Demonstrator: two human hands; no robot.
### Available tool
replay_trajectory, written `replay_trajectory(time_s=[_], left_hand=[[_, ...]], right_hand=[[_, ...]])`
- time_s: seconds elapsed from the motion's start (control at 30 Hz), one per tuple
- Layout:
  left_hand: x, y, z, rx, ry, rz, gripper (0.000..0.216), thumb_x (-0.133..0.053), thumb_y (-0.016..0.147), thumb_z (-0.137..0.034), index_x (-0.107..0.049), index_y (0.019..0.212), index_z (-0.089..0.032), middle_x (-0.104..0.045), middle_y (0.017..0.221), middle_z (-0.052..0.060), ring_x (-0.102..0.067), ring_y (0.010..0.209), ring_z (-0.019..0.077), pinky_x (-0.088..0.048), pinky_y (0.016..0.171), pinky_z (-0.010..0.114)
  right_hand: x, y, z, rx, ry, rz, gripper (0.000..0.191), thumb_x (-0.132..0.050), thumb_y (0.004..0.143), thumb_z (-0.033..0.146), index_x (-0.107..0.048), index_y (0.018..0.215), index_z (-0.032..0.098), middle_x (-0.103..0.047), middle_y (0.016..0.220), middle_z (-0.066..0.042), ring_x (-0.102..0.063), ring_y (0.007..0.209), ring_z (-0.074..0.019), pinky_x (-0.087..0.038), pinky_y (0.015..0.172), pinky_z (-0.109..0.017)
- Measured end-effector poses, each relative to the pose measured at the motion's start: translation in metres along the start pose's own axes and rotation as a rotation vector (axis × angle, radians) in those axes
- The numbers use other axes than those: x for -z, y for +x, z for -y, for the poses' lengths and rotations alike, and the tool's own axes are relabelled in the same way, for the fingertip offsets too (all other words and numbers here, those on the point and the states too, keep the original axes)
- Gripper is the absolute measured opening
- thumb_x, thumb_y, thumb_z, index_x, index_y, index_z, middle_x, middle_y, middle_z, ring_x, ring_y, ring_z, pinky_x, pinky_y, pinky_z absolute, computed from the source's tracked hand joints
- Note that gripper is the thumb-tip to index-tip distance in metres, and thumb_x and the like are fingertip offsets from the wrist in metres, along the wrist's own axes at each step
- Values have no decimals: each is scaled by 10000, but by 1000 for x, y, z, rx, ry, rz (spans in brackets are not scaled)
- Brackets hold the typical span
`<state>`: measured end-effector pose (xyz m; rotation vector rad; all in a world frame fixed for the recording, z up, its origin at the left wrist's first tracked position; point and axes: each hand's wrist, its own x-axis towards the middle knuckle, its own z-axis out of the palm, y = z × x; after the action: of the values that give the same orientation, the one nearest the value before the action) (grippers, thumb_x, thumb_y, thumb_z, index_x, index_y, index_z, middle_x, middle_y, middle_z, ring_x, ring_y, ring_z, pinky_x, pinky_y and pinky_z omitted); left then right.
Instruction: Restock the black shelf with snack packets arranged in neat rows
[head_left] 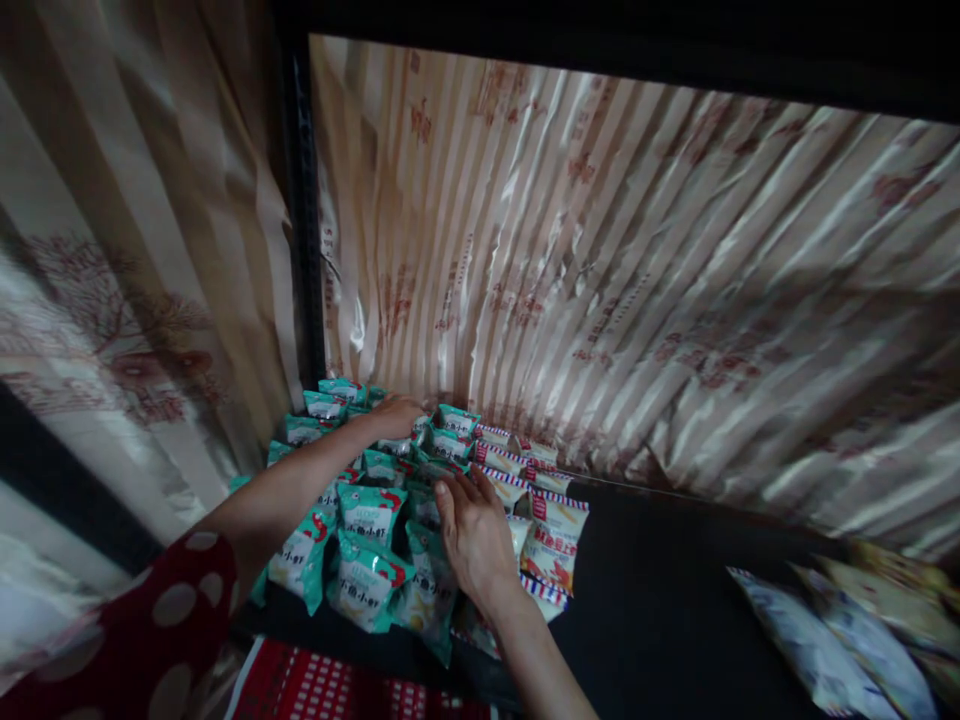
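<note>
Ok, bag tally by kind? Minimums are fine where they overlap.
Teal bags: at least 12
Striped-edge bags: at least 6
Blurred bags at picture right: at least 3
Total: at least 21; overlap prevents an exact count.

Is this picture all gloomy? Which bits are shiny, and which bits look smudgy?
Head view: dim overall, with the shelf nearly black; head view: pale glare streaks on the folds of the curtain; head view: the bags at lower right look smeared, while the big lettering on the front green packets is clearer.
</note>
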<state>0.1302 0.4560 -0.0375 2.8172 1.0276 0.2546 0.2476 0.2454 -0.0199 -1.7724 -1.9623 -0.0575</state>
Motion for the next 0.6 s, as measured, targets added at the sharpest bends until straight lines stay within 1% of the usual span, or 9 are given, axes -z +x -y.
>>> replay_trajectory(time_s=[0.1,0.17,0.23,0.3,0.37,0.43,0.5,0.57,0.6], left_hand=[[15,-18,-12,-54,-38,-37,320,-436,827,-106,-675,1012,-211,-670,1085,36,-549,1088,168,-345,1025,312],[27,-40,-26,-88,-66,-59,305,-435,844,-126,-669,1027,-195,-664,1093,38,-548,1090,156,-344,1033,294],[38,-70,-46,-131,-100,-85,285,-447,860,-170,-660,1045,-214,-660,1090,21,-534,1113,154,-354,1035,296],[47,-106,-68,-187,-173,-187,269,-435,888,-218,-661,1034,-226,-658,1077,19,-531,1120,168,-382,1025,324],[50,-143,-92,-221,-171,-264,283,-396,920,-239,-652,1040,-244,-656,1068,15,-492,1175,170,-383,1039,339],[45,-178,-114,-261,-104,-296,279,-388,926,-213,-644,1035,-239,-641,1099,27,-423,1255,178,-403,1032,346],[31,-205,-130,-296,-34,-305,241,-417,916,-190,-632,1023,-212,-603,1198,42,-365,1309,207,-393,1049,393],[10,-223,-137,-318,21,-298,199,-459,893,-150,-628,991,-186,-603,1209,51,-367,1310,222,-395,1053,404],[-1,-229,-137,-315,43,-320,194,-475,882,-132,-625,996,-179,-606,1207,54,-387,1296,225,-405,1046,404]], right_hand=[[2,-2,1,4,-1,14,437,-239,975,314,-649,1038,176,-681,1072,-91,-555,1127,-220,-351,1061,-455],[6,-7,4,23,18,11,443,-240,973,305,-652,1052,160,-680,1079,-101,-552,1130,-229,-363,1055,-457],[10,-19,7,32,48,-10,432,-259,969,309,-650,1077,158,-671,1106,-105,-521,1173,-241,-385,1041,-465],[14,-36,10,35,77,-35,403,-298,961,322,-645,1105,178,-653,1151,-101,-486,1215,-248,-411,1024,-470],[16,-57,12,33,83,-46,385,-333,951,335,-639,1127,181,-635,1186,-107,-476,1227,-253,-440,1002,-464],[16,-80,15,12,58,-55,385,-353,944,346,-640,1132,169,-625,1204,-116,-486,1219,-264,-466,978,-460],[13,-99,19,-19,26,-63,387,-367,938,361,-639,1137,173,-611,1229,-118,-510,1200,-278,-487,955,-465],[7,-113,24,-53,12,-54,386,-376,932,374,-643,1137,183,-593,1253,-129,-535,1178,-291,-499,938,-474],[2,-117,27,-67,21,-36,387,-377,932,374,-645,1135,183,-583,1265,-141,-545,1171,-294,-504,933,-471]])
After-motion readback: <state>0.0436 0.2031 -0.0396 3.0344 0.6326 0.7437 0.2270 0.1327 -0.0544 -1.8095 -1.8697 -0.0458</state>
